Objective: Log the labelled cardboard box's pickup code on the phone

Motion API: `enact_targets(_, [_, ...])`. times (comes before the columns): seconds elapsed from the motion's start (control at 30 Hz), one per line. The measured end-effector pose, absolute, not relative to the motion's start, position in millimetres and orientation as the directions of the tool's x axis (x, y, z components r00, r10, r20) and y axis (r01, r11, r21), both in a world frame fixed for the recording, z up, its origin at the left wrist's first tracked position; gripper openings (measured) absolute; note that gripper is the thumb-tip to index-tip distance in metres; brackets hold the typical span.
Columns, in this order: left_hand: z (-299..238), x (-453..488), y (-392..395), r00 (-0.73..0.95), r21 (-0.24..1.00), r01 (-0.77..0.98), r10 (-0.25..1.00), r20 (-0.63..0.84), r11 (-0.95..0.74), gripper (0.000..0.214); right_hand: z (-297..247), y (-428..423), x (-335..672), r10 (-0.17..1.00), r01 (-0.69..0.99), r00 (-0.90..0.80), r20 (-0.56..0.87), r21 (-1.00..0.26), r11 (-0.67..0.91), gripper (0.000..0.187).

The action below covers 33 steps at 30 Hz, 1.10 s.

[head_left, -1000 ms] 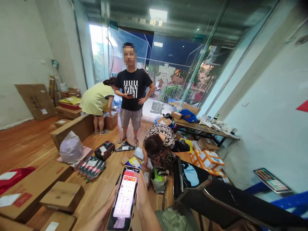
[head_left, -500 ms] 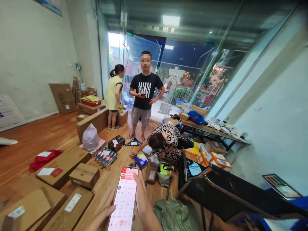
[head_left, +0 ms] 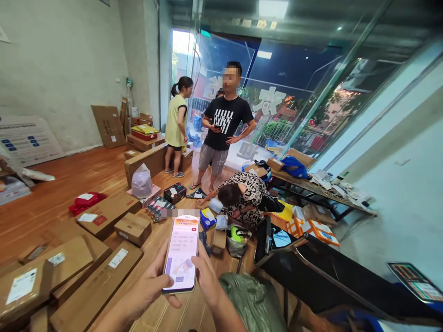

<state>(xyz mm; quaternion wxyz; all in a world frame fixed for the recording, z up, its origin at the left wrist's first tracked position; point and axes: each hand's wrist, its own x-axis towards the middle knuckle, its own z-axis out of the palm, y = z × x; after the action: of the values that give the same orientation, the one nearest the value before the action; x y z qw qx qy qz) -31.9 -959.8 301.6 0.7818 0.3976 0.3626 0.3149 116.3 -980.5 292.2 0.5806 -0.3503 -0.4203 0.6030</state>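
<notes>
A smartphone (head_left: 182, 258) with a lit screen is held upright in front of me, over the wooden floor. My left hand (head_left: 155, 272) grips its left edge, the thumb resting on the lower left of the screen and a fingertip showing under the phone. On the opposite edge my right hand (head_left: 206, 273) is closed round it, thumb at the side of the screen. The screen shows an orange banner, blurred text and a picture low down. Just beyond the phone lie a blue and yellow package (head_left: 208, 218) and a small carton (head_left: 218, 240).
Cardboard boxes (head_left: 97, 279) lie along the left. A person in a patterned top (head_left: 247, 191) bends over parcels ahead; a person in black (head_left: 226, 120) and one in yellow (head_left: 176, 120) stand by the glass front. A green sack (head_left: 247, 299) and black folding chair (head_left: 332, 272) are at right.
The phone's screen content has changed. My left thumb has moved to the screen's lower corner, and more of both forearms shows. The view has turned left; the person in black has turned slightly.
</notes>
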Motion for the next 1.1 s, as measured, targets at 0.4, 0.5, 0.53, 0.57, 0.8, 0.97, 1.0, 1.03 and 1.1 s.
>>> enact_targets(0.4, [297.9, -9.7, -964.8, 0.492, 0.854, -0.278, 0.829, -0.267, 0.44, 0.091, 289.1, -987.5, 129.8, 0.993, -0.371, -0.104, 0.055, -0.928, 0.013, 0.059])
enact_targets(0.5, [293.7, -9.8, -967.0, 0.522, 0.828, -0.331, 0.819, -0.238, 0.452, 0.092, 290.0, -989.5, 132.8, 0.985, -0.347, -0.145, 0.097, -0.937, 0.042, 0.064])
enact_targets(0.53, [294.1, -9.6, -968.2, 0.525, 0.826, -0.333, 0.817, -0.239, 0.455, 0.091, 290.8, -990.2, 133.3, 0.981, -0.334, -0.158, 0.112, -0.941, 0.054, 0.068])
enact_targets(0.57, [295.1, -9.2, -969.4, 0.523, 0.826, -0.335, 0.819, -0.238, 0.454, 0.09, 291.5, -990.7, 133.6, 0.978, -0.322, -0.17, 0.121, -0.945, 0.061, 0.071])
enact_targets(0.8, [300.7, -4.6, -974.9, 0.523, 0.819, -0.345, 0.819, -0.237, 0.458, 0.091, 284.3, -990.1, 135.4, 0.995, -0.403, -0.091, 0.028, -0.915, -0.011, 0.058])
enact_targets(0.97, [303.3, -3.8, -979.9, 0.518, 0.831, -0.314, 0.816, -0.255, 0.459, 0.1, 284.2, -992.5, 136.9, 0.992, -0.37, -0.099, 0.074, -0.928, 0.033, 0.058])
enact_targets(1.0, [304.1, -3.3, -980.8, 0.516, 0.836, -0.3, 0.815, -0.263, 0.459, 0.103, 286.0, -993.2, 137.0, 0.992, -0.367, -0.097, 0.08, -0.929, 0.039, 0.059])
enact_targets(1.03, [304.9, -2.8, -981.7, 0.509, 0.844, -0.283, 0.817, -0.271, 0.456, 0.106, 288.3, -993.6, 137.2, 0.993, -0.371, -0.093, 0.075, -0.928, 0.035, 0.058])
enact_targets(1.1, [306.8, -1.5, -983.1, 0.487, 0.859, -0.243, 0.823, -0.293, 0.45, 0.112, 293.1, -992.6, 137.4, 0.998, -0.393, -0.066, 0.023, -0.919, -0.005, 0.052])
